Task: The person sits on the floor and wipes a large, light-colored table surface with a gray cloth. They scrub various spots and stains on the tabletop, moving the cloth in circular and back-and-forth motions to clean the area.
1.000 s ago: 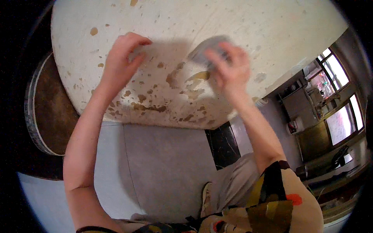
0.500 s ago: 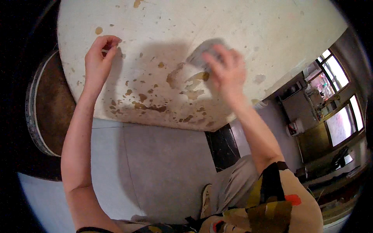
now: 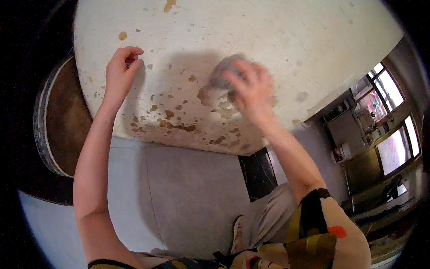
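Observation:
A large white tabletop with a rounded edge fills the upper part of the head view, marked with brown stains and worn patches. My right hand presses a grey cloth against it, right of the middle; both are blurred by motion. The cloth partly covers a wet-looking brown patch. To the left, my left hand hovers over or rests lightly on the tabletop, which one I cannot tell. Its fingers curl loosely, with a gap to the thumb and nothing visible between them.
Beside the table's left edge stands a round brown surface with a pale rim. Grey floor tiles and a black strip lie below the near edge. Farther right are a counter, a white bucket and windows.
My right hand has slid the grey cloth a little left and nearer to me across the tabletop. The whole view has shifted slightly; my left hand keeps its loose curl.

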Demonstrator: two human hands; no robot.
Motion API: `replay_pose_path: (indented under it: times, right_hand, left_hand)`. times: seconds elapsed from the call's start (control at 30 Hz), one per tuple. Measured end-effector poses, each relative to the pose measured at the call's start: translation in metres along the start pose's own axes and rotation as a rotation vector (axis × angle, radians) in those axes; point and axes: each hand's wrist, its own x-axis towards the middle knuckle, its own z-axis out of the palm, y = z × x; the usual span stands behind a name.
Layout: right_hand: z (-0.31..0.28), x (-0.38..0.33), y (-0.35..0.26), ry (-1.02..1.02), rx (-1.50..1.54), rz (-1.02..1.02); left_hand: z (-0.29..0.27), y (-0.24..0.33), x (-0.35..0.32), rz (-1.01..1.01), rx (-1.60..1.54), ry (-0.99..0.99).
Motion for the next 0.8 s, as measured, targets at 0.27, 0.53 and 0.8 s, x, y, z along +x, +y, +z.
replay_pose_path:
  times: [0.27,0.53,0.8]
  right_hand:
    - [-0.023,0.041,0.013,0.196,-0.043,0.182]
    - [0.019,0.001,-0.038,-0.117,0.072,-0.09]
    - [-0.045,0.096,0.049,0.321,-0.204,0.116]
  left_hand:
    - [-0.001,-0.008,-0.001,0.005,-0.026,0.008]
    - [0.003,-0.008,-0.003,0.009,0.071,-0.003]
    - [0.008,-0.016,-0.011,0.042,-0.011,0.019]
